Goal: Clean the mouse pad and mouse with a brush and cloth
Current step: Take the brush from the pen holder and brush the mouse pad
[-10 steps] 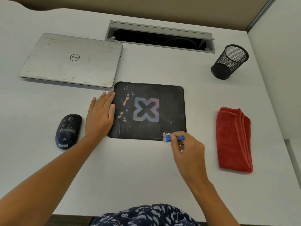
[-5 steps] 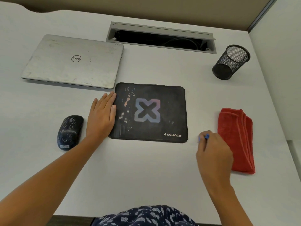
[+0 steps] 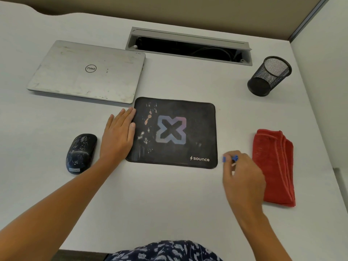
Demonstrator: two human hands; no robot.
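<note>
A black mouse pad (image 3: 197, 129) with an X logo lies mid-desk; pale specks and an orange smear mark its left part. My left hand (image 3: 118, 134) lies flat, fingers together, on the desk against the pad's left edge, thumb on the pad. A dark speckled mouse (image 3: 81, 153) sits left of that hand. My right hand (image 3: 243, 178) hovers just right of the pad's near right corner, closed on a small blue brush (image 3: 230, 159) whose tip pokes out to the left. A folded red cloth (image 3: 276, 166) lies to the right of that hand.
A shut silver laptop (image 3: 86, 72) lies at the back left, close to the pad's far left corner. An open cable slot (image 3: 188, 46) runs along the back. A black mesh pen cup (image 3: 269, 76) stands at the back right. The desk's right edge (image 3: 320, 147) is near the cloth.
My right hand with the brush swept off the pad's near right corner to the right, then came back a little toward the pad. My left hand stayed put.
</note>
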